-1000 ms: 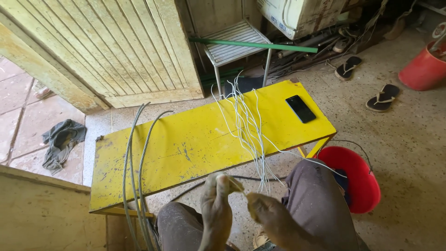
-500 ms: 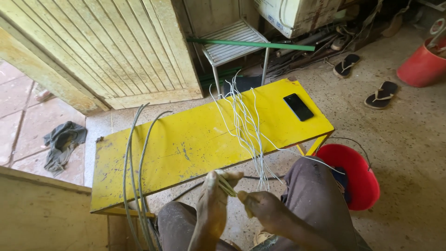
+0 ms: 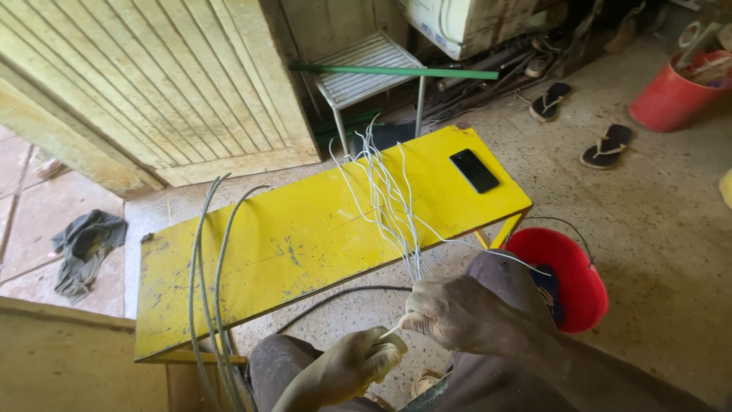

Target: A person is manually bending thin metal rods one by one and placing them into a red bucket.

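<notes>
Nearest, left hand (image 3: 347, 370) closed around a pale strand end, apparently one wire. Right hand (image 3: 457, 313) clamped on the base of the white wire bundle (image 3: 385, 191), which fans far across the yellow tabletop (image 3: 297, 236). Grey cables (image 3: 206, 267) left; black phone (image 3: 474, 170) far right.

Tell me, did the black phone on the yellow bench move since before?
No. The black phone lies at the same far right end of the yellow bench, the same way from its corner; only the camera shifted.
</notes>
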